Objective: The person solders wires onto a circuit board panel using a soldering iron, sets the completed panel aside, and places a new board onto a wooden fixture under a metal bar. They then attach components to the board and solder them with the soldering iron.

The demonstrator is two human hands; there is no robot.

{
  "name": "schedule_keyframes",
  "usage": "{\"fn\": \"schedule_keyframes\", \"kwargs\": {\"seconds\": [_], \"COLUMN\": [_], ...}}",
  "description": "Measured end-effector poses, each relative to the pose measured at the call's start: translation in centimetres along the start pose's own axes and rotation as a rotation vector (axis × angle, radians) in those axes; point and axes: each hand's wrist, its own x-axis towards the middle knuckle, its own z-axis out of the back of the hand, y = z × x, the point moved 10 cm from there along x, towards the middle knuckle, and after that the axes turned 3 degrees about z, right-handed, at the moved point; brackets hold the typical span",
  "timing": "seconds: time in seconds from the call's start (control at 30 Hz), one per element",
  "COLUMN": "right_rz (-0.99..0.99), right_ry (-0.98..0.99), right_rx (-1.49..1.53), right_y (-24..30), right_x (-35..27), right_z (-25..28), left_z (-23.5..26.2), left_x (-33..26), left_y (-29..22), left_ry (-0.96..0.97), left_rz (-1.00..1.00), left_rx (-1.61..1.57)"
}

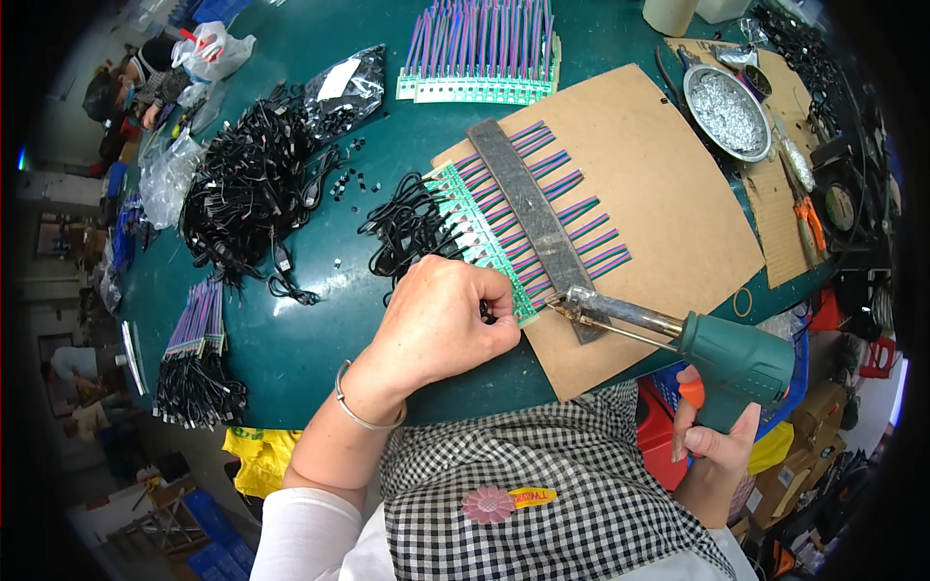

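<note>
In my right hand is a green soldering gun with an orange trigger. Its metal tip points left and meets the near end of a row of green circuit boards. My left hand is closed at that same end, pinching a black cable that shows only partly between the fingers. Striped ribbon wires stick out of the boards to the right. Across them lies a dark flat bar. More black cables run off the boards' left side.
Under the boards is a brown fibreboard sheet on the green table. A tangled heap of black cables lies left, a finished-looking bundle nearer. Wired boards stand far. At right are a metal bowl and orange-handled pliers.
</note>
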Motion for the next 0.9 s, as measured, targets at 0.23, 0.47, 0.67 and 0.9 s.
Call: {"fn": "schedule_keyframes", "kwargs": {"seconds": [0.23,0.47,0.67,0.9], "right_rz": [-0.039,-0.107,-0.078,-0.008], "right_ry": [0.111,0.125,0.147,0.092], "right_rx": [0.005,-0.008,-0.025,0.019], "right_y": [0.0,-1.1,-1.1,0.0], "right_x": [-0.3,-0.5,-0.3,0.4], "right_z": [-0.8,-1.2,-1.3,-1.0], "left_z": [0.1,0.1,0.2,-0.1], "left_x": [-0.1,-0.1,-0.1,-0.1], "left_y": [0.0,-0.1,-0.2,0.2], "left_ry": [0.004,-0.014,-0.014,0.004], "left_rz": [0.026,-0.015,0.006,0.011], "left_rx": [0.014,0.004,0.023,-0.007]}}
